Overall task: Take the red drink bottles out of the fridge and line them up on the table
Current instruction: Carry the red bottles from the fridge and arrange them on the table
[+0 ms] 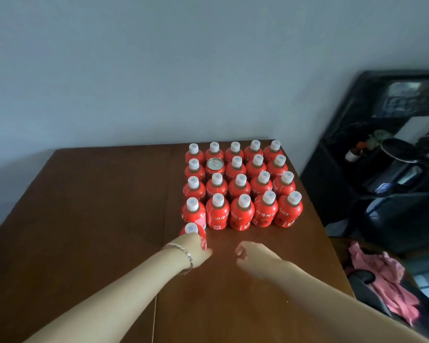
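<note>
a red bottle [192, 230] with a white cap stands on the brown tabletop [97, 206], at the near left corner of a block of red bottles [240, 214], just in front of its left column. the left hand [198, 248] grips this bottle low on its body, fingers wrapped round it, a bracelet [185, 254] on the wrist. one silver-topped can [215, 164] sits inside the block. the right hand [255, 258] hovers nearby, fingers loosely curled, holding nothing. a pink cloth [382, 276] lies off to the right.
</note>
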`<state>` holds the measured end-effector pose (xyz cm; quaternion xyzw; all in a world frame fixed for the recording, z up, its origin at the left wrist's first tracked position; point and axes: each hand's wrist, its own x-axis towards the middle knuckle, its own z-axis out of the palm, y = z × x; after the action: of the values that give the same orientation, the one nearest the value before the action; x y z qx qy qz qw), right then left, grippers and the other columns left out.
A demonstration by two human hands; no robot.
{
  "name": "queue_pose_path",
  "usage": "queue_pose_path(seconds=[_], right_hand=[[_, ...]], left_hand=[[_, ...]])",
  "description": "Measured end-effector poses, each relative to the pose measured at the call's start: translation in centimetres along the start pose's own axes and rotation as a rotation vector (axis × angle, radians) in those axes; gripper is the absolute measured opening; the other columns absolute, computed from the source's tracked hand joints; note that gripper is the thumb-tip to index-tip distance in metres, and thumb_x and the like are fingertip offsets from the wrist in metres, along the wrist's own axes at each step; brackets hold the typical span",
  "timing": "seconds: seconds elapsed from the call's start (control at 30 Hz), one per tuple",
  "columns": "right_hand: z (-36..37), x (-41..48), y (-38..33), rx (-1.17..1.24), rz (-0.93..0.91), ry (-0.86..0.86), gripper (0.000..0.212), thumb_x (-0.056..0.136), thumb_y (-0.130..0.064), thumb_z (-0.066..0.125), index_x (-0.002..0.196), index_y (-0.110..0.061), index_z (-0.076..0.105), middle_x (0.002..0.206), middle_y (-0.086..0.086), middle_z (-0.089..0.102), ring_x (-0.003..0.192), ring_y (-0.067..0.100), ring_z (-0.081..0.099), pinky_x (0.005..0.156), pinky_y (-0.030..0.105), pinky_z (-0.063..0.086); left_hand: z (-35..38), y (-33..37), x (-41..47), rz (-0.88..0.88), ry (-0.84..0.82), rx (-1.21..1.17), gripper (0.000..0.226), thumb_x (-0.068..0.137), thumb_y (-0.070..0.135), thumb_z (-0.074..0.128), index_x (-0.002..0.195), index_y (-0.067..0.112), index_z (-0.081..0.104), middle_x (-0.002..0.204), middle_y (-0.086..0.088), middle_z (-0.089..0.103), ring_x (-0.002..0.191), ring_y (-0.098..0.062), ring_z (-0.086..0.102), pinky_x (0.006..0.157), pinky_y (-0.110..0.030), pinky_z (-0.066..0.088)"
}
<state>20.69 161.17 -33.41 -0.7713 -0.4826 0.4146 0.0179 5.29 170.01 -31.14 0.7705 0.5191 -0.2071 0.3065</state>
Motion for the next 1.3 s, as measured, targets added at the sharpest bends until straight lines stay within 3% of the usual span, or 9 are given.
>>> queue_pose_path(seconds=[0.1, 0.23, 0.5, 0.63, 0.77, 1.03, 1.3], right_hand=[[-0.4, -2.2, -0.5, -0.074, 0.075, 0.057, 0.033, 0.087, -0.029, 0.051, 0.119, -0.023, 0.055, 0.122, -0.002, 0.058, 0.109, 0.020, 0.058, 0.088, 0.031, 0.049], [0.2, -5.7, -0.8, -0.093, 0.186, 0.175, 0.032, 0.087, -0.028, 0.053, 0.119, -0.022, 0.056, 0.120, -0.001, 0.058, 0.109, 0.021, 0.058, 0.087, 0.032, 0.049], [3.9, -20.9, 4.6, 0.031, 0.489, 0.398, 0.029, 0.090, -0.022, 0.048, 0.115, -0.014, 0.062, 0.117, 0.006, 0.063, 0.111, 0.028, 0.058, 0.086, 0.031, 0.047], [8.5, -34.2, 8.8, 0.167, 0.772, 0.562, 0.033, 0.092, -0.023, 0.049, 0.124, -0.017, 0.057, 0.124, 0.004, 0.060, 0.115, 0.025, 0.055, 0.089, 0.027, 0.044], [14.5, -46.6, 11.3, 0.305, 1.011, 0.704, 0.033, 0.092, -0.027, 0.049, 0.124, -0.021, 0.057, 0.124, 0.003, 0.061, 0.114, 0.024, 0.057, 0.088, 0.027, 0.045], [27.8, -72.5, 13.3, 0.407, 1.394, 0.872, 0.025, 0.091, -0.025, 0.052, 0.111, -0.014, 0.063, 0.120, 0.007, 0.062, 0.108, 0.027, 0.058, 0.086, 0.033, 0.047], [40.1, -97.7, 14.1, 0.426, 1.794, 0.877, 0.025, 0.089, -0.020, 0.049, 0.108, -0.015, 0.064, 0.115, 0.007, 0.064, 0.104, 0.029, 0.060, 0.084, 0.034, 0.049]], left_hand=[[-1.8, 0.9, -1.0, 0.196, 0.104, 0.106, 0.035, 0.093, 0.038, 0.043, 0.083, 0.010, 0.061, 0.078, -0.004, 0.055, 0.075, -0.021, 0.058, 0.068, -0.028, 0.045], [-2.3, 2.0, -2.1, 0.384, 0.137, 0.237, 0.031, 0.094, 0.034, 0.044, 0.100, 0.011, 0.063, 0.100, -0.006, 0.066, 0.093, -0.024, 0.062, 0.080, -0.032, 0.048], [3.5, 11.5, -10.9, 0.834, 0.059, 0.482, 0.029, 0.095, 0.030, 0.040, 0.113, 0.016, 0.059, 0.115, -0.004, 0.063, 0.103, -0.024, 0.060, 0.084, -0.032, 0.046], [10.6, 19.3, -20.6, 1.163, -0.018, 0.632, 0.031, 0.094, 0.030, 0.041, 0.116, 0.015, 0.057, 0.121, -0.007, 0.060, 0.110, -0.028, 0.057, 0.091, -0.032, 0.045], [18.4, 24.4, -31.4, 1.446, -0.072, 0.779, 0.028, 0.092, 0.029, 0.043, 0.110, 0.013, 0.058, 0.114, -0.010, 0.063, 0.103, -0.028, 0.059, 0.086, -0.033, 0.047], [35.0, 27.8, -57.9, 1.935, -0.138, 0.887, 0.029, 0.092, 0.026, 0.044, 0.113, 0.012, 0.060, 0.119, -0.010, 0.061, 0.109, -0.030, 0.057, 0.087, -0.032, 0.047], [49.6, 29.6, -83.7, 2.303, -0.172, 0.929, 0.031, 0.092, 0.030, 0.044, 0.106, 0.008, 0.062, 0.113, -0.010, 0.063, 0.105, -0.029, 0.059, 0.085, -0.035, 0.048]])
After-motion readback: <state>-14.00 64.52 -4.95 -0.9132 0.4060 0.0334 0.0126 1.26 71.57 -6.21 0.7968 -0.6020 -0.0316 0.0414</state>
